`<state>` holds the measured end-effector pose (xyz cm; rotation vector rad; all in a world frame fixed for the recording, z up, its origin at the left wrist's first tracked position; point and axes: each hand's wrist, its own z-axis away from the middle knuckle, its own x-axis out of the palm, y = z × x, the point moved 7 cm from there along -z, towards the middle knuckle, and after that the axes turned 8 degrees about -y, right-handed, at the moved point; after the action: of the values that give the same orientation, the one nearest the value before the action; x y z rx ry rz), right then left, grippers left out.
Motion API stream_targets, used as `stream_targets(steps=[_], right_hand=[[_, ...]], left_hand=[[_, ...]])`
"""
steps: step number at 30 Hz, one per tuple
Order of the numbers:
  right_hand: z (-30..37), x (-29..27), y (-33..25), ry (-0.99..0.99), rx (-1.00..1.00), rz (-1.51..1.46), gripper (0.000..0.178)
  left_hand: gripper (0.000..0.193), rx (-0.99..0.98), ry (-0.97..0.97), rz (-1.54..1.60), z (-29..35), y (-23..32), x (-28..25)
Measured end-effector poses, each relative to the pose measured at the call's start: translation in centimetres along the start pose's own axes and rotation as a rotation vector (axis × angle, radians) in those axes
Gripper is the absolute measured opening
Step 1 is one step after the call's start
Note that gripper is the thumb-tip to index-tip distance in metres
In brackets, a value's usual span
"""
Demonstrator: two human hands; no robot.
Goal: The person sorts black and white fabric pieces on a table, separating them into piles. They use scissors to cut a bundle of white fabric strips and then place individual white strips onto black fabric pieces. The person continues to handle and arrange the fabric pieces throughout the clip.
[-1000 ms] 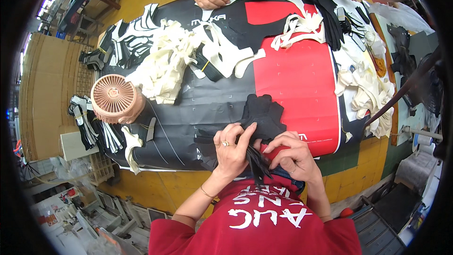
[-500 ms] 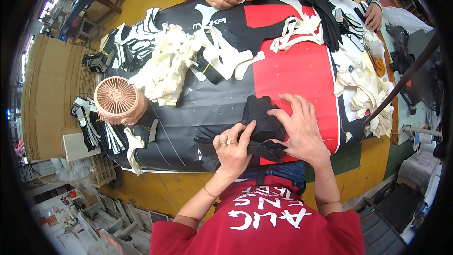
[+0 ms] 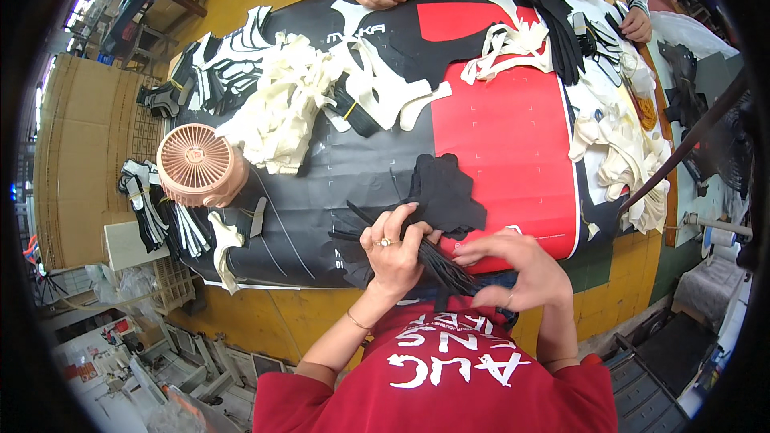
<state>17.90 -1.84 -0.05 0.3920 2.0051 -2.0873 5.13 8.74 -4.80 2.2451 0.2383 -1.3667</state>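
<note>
Black cloth pieces (image 3: 446, 200) lie piled in the head view, just off centre toward three o'clock. At half past seven from that pile, my left hand (image 3: 391, 252) pinches a bunch of black strips (image 3: 445, 269) between thumb and fingers. My right hand (image 3: 525, 269), fingers and thumb spread, has come back off the pile to half past four; whether its fingertips touch the strips I cannot tell. So the pile now lies uncovered, and my left hand alone seems to steady the bunch.

The strips reach the near table edge at six o'clock, close against my shirt (image 3: 437, 353). Red sheet (image 3: 513, 144) gives me room from one to three o'clock; at ten, the white cloth heap (image 3: 281, 104) limits my reach.
</note>
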Motion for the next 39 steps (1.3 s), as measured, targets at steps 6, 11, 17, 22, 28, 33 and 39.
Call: stream_targets(steps=[6,11,17,22,28,33,39], right_hand=[[-1.3,-1.6,4.9,0.369,0.323,0.013,0.035],[-2.1,-0.8,4.0,0.356,0.251,0.349,0.039],[-1.0,-0.1,3.1,0.369,0.282,0.348,0.034],[-0.3,1.2,1.8,0.186,0.173,0.326,0.022],[-0.4,0.3,2.7,0.014,0.058,-0.006,0.012],[-1.6,-2.8,6.3,0.342,0.328,-0.167,0.030],[-4.2,-2.8,5.9,0.346,0.307,0.303,0.040]], left_hand=[[0.021,0.014,0.069,-0.029,0.5,0.3,0.0],[0.019,0.026,0.073,-0.051,0.5,0.3,0.0],[0.038,-0.012,-0.009,-0.139,0.3,0.2,0.2],[0.036,-0.013,0.008,-0.057,0.0,0.3,-0.1],[0.040,-0.015,-0.001,-0.059,-0.1,0.3,0.0],[0.052,-0.019,0.019,-0.051,-0.1,0.2,0.1],[0.052,0.017,0.013,-0.057,0.4,0.2,0.1]])
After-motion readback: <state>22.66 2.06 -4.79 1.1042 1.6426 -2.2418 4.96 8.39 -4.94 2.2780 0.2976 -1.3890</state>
